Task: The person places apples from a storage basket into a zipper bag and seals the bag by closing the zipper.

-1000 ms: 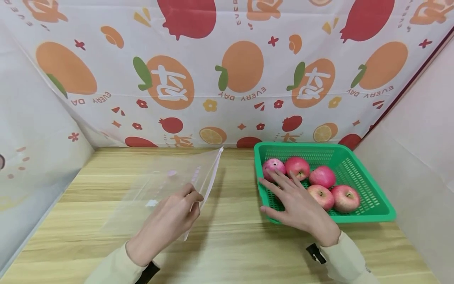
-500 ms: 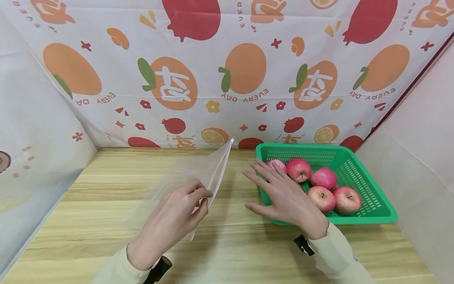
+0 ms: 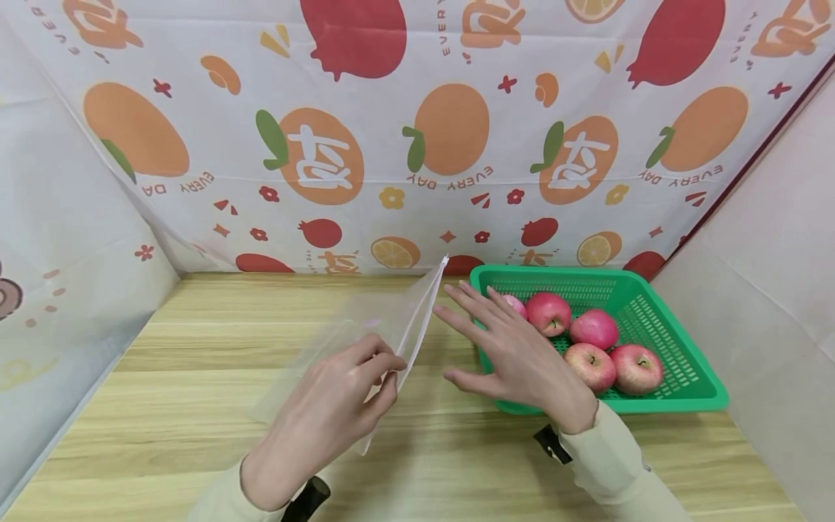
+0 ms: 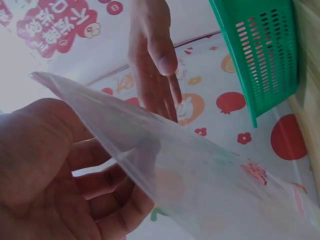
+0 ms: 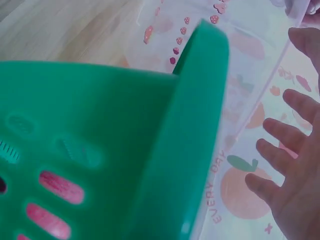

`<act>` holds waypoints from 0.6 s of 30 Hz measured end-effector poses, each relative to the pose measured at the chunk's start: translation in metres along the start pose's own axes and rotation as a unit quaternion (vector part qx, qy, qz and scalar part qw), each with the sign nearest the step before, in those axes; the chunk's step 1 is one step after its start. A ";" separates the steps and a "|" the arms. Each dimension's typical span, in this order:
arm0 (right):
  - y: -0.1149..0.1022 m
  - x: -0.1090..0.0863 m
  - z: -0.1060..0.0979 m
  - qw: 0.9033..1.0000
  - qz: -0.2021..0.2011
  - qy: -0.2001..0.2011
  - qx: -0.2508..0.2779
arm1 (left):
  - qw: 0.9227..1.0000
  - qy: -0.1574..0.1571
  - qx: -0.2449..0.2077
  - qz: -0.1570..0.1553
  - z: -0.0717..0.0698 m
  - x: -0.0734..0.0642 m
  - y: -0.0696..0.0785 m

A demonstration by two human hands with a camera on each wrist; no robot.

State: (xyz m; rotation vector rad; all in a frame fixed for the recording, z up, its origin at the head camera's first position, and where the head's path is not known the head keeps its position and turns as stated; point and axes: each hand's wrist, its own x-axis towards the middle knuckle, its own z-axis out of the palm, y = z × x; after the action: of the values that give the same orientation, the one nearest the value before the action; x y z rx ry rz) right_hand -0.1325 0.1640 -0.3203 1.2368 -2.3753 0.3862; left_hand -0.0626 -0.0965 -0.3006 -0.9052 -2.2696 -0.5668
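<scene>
Upside down in the head view, "EVERY DAY" reads several times on the white fruit-printed cloth backdrop (image 3: pixel 385 148) at twelve o'clock, among Chinese characters on orange fruit shapes. The clear plastic zip bag (image 3: pixel 352 330) bears small red strawberry prints and pinkish lettering too blurred to read.

The hands are apart. At seven o'clock, the left hand (image 3: pixel 333 395) is clamped in a pinch on the zip bag's mouth edge, which slants up toward one o'clock, its body trailing toward eight. At four o'clock, the right hand (image 3: pixel 512 348), fingers straight and spread, holds nothing; its fingertips are just beside the bag's edge.

The rectangular green plastic mesh basket (image 3: pixel 685 362) sits at four o'clock, its near-left rim beneath the right hand. At least five round red apples (image 3: pixel 594 328) lie inside, one partly covered by the fingers. A narrow strip of the pale wood-grain table (image 3: pixel 215 333) separates bag and basket; the table runs on toward nine o'clock, ending at a white side cloth (image 3: pixel 72 254).
</scene>
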 end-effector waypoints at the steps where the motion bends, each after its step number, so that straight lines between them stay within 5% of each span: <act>1: -0.001 0.001 0.000 1.000 -0.005 0.003 0.005 | 1.000 0.000 -0.002 0.000 0.000 0.001 0.001; 10: -0.003 0.005 0.004 0.999 -0.039 0.015 0.000 | 0.999 0.010 -0.033 -0.004 0.000 0.005 0.003; 18: 0.000 -0.001 0.006 0.999 -0.030 0.011 -0.014 | 0.995 0.046 -0.079 -0.028 0.002 0.006 -0.002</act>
State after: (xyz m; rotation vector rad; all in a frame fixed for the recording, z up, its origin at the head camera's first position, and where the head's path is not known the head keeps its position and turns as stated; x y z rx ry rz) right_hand -0.1330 0.1621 -0.3263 1.2801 -2.3124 0.3436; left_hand -0.0679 -0.0943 -0.2983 -0.8745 -2.1974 -0.8047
